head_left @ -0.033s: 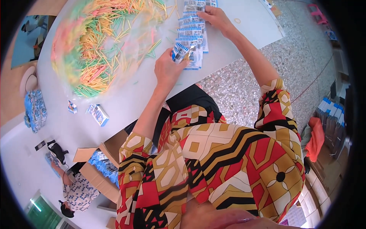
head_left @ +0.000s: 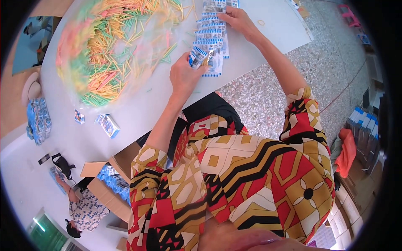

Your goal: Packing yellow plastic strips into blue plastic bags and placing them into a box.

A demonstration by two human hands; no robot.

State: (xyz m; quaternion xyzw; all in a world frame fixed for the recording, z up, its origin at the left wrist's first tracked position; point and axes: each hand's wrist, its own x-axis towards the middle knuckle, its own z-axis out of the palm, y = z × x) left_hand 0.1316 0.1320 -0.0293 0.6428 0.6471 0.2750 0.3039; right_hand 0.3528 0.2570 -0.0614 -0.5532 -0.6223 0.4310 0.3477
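Packet (head_left: 197, 57) sits gripped in left hand (head_left: 184, 75).

A heap of sticks (head_left: 117, 46) lies on the table (head_left: 268, 29), left of a row of packets (head_left: 211, 39). The left hand (head_left: 184, 75) sits at the row's near end with 1 packet (head_left: 197, 56) in it; the right hand (head_left: 236, 21) rests on the row's far end. 2 boxes (head_left: 104, 124) lie near the table's left edge. A carton (head_left: 111, 182) stands on the floor below.
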